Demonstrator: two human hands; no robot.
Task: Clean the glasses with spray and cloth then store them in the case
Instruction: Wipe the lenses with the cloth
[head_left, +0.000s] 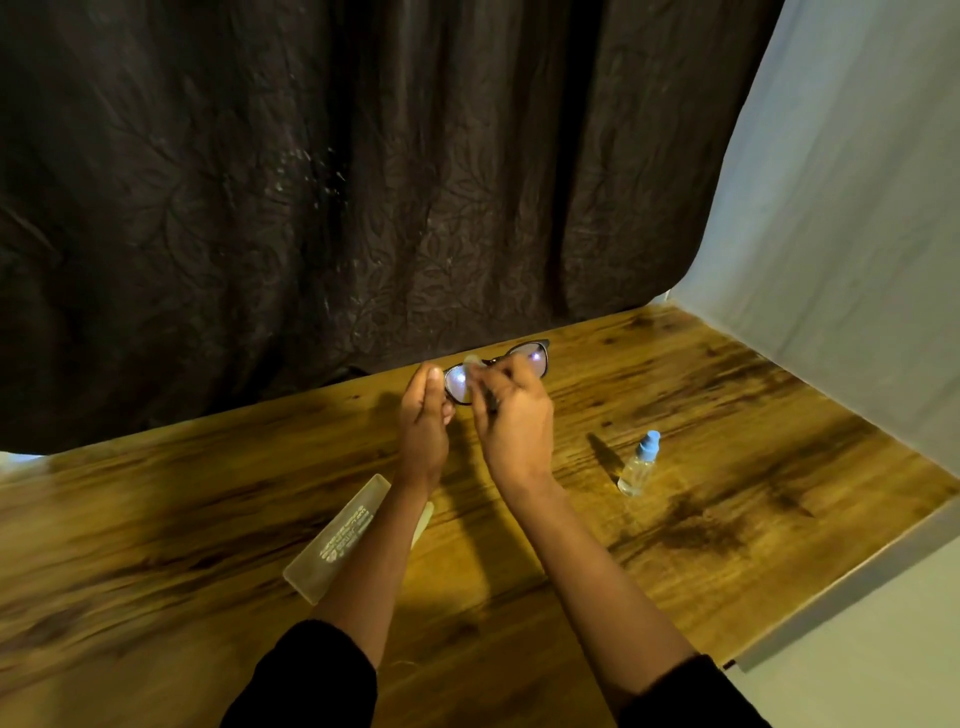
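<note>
Pale case (337, 540) flat on the wooden counter (156, 519) beneath the left forearm, left hand (423, 421) fingers gripping the glasses (535, 358) held above the counter, right hand (511, 415) fingers pinching a cloth (474, 364) against one lens, spray bottle (639, 462) upright at right

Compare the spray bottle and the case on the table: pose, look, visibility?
Pose: the spray bottle stands on its base; the case lies flat.
Look: the bottle is clear with a blue cap; the case is pale and long, with print on top.
Visibility: the bottle is fully in view; the case is partly hidden under the left forearm.
Shared: both sit on the wooden table; neither is held.
</note>
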